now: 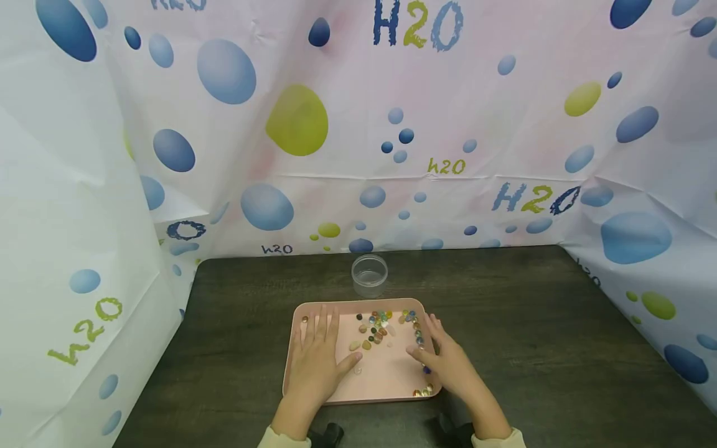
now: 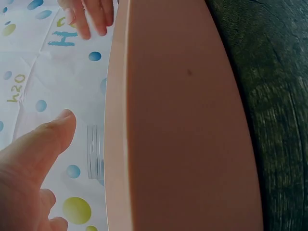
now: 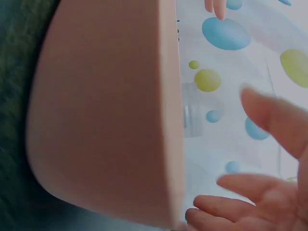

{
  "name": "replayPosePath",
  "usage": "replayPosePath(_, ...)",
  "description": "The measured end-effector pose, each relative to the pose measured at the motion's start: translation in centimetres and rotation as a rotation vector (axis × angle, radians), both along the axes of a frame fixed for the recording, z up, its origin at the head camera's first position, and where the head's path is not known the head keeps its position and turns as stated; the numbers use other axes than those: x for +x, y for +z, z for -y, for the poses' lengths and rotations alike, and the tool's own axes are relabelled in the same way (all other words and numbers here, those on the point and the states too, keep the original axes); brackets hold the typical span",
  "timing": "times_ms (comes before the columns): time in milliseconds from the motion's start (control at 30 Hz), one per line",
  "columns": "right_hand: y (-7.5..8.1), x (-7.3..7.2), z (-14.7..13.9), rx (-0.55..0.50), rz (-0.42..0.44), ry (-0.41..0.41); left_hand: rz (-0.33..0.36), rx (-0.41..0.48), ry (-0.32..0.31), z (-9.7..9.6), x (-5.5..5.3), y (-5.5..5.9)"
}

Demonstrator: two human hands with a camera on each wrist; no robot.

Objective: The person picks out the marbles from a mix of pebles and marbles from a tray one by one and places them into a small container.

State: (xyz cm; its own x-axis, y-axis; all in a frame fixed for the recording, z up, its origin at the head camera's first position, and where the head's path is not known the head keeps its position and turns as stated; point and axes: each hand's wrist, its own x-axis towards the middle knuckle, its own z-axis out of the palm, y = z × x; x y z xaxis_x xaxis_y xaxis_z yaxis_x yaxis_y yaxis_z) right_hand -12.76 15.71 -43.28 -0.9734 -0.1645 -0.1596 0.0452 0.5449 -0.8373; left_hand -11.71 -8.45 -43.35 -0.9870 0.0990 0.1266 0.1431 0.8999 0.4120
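A shallow pink tray [image 1: 386, 384] carries small coloured glass beads and stones. Over its left side my left hand [image 1: 316, 364] spreads flat, fingers straight and pointing away, thumb out toward the middle. One brown bead [image 1: 305, 319] lies by those fingertips. My right hand [image 1: 450, 364] is at the tray's right edge with fingers extended and thumb reaching inward over a row of blue beads [image 1: 419, 334]. A mixed cluster of beads [image 1: 378, 323] sits in the far middle of the tray. Both wrist views face the tray's outer wall [image 2: 187, 120], with its contents hidden.
A round clear plastic container [image 1: 370, 277] stands behind the tray on the dark wood table [image 1: 252, 298]. Several amber beads [image 1: 424, 391] lie in the near right corner of the tray. A white sheet [image 1: 347, 143] printed with blue and green spots hangs around the table.
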Motion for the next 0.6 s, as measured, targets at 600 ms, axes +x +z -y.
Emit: replayPosePath(600,-2.6,-0.5,-0.3,-0.254,0.002,-0.362,0.013,-0.002,-0.019,0.2,0.0,0.3)
